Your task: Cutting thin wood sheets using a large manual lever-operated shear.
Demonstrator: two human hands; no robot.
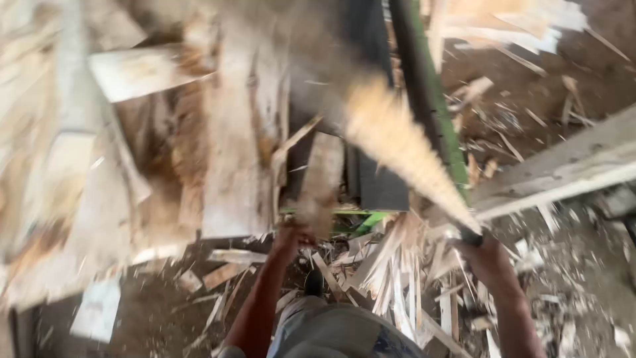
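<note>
Blurred head view, looking down at a dirt floor (159,311) littered w/ wood chips, splinters and offcuts. Brown packed earth shows bottom left and top right; pale sawdust patches lower right.

Left hand (291,233) is up near centre, closed around the lower end of a short pale wood piece (322,176) that stands roughly upright in front of a dark machine frame w/ a green edge (434,113). Grip looks narrow/wrapped, but blur hides the fingers.

Right hand (487,258) is at right, fist closed on a dark handle end; from it a long tan cone-shaped streak (397,142) runs up and left toward the frame. Too motion-smeared to say what the thing is – tapers toward the hand, widest at the far end.

Surroundings: rough pale planks and slabs (232,146) stacked/leaning across the left half, one flat board (142,69) lying crosswise on top. A grey weathered beam (563,169) slants in from the right edge toward the right hand. Pile of thin split sticks (391,265) fans out on the ground between the two forearms. More pale scrap top right by the frame. Person's grey trousers (331,328) at bottom centre. Light is daylight, warm, no walls in view.
</note>
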